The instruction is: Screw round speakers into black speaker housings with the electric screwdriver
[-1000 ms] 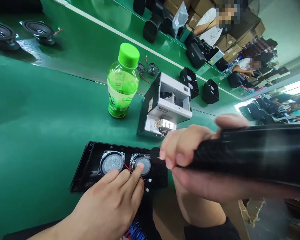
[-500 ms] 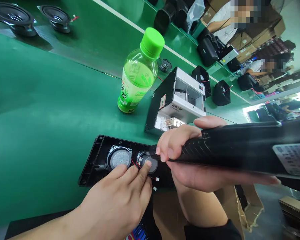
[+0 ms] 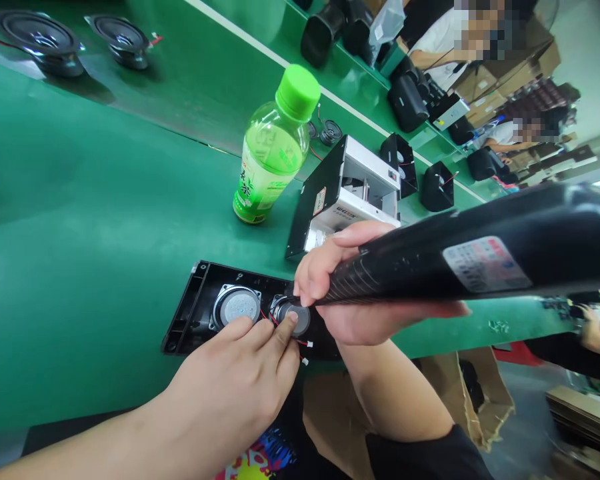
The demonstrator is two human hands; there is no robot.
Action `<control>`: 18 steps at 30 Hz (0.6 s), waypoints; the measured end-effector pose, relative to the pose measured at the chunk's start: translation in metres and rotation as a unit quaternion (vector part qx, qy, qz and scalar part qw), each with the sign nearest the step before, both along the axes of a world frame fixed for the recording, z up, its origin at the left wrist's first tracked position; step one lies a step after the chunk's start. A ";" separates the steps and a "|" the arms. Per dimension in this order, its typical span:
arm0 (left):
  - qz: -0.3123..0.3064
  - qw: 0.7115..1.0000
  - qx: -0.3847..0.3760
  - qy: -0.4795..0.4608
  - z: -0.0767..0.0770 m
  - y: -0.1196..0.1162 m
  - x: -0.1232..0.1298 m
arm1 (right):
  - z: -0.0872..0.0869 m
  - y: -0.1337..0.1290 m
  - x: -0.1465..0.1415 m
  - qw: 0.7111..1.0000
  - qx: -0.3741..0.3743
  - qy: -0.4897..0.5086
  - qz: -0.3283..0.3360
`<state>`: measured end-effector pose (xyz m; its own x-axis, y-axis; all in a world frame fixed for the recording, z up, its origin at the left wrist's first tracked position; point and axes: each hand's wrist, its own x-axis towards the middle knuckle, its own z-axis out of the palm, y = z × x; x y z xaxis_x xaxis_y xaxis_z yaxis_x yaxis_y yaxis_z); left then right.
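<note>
My left hand [image 3: 235, 373] lies with fingers stretched out over a black plastic panel [image 3: 184, 320]. One fingertip presses on the round back of the right speaker driver [image 3: 300, 321]. Other fingers lie near the left speaker driver [image 3: 240, 307]. My right hand [image 3: 350, 293] is wrapped round the ridged grip of a black electric screwdriver [image 3: 420, 257], whose body bears a silver label. Its front end points at the edge of the right driver; my fingers cover the tip. Red and black wires with white plugs [image 3: 306, 345] stick out below the drivers.
Behind the panel stand a green-capped drink bottle [image 3: 273, 153] and a black-and-silver screw feeder [image 3: 343, 193]. Loose speakers [image 3: 40, 40] lie at the far left. Black speaker boxes [image 3: 437, 185] stand further back. Below right is an open cardboard box [image 3: 485, 400]. Other people sit beyond the bench.
The rear of the screwdriver has swung lower and nearer the camera, and my right hand has shifted slightly left. My left fingertip stays on the right driver. The view has shifted a little.
</note>
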<state>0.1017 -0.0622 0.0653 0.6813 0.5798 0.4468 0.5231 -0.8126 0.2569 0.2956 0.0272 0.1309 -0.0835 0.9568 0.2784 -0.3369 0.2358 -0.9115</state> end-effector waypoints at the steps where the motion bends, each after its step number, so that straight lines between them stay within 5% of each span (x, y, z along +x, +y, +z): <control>1: 0.006 1.000 0.015 -0.005 0.000 0.001 0.000 | -0.002 -0.001 -0.001 1.000 0.003 0.005 -0.001; 14: 0.024 0.999 0.020 -0.020 0.002 0.006 0.003 | -0.028 -0.010 -0.013 0.995 0.052 -0.027 -0.081; 18: 0.048 0.997 -0.026 -0.057 0.009 0.016 0.003 | 0.004 -0.014 -0.002 0.994 0.023 -0.012 -0.102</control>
<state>0.1046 -0.0466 0.0742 0.5688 0.6640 0.4853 0.5625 -0.7446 0.3594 0.2939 0.0131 0.1349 0.1040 0.9408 0.3227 -0.2568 0.3389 -0.9051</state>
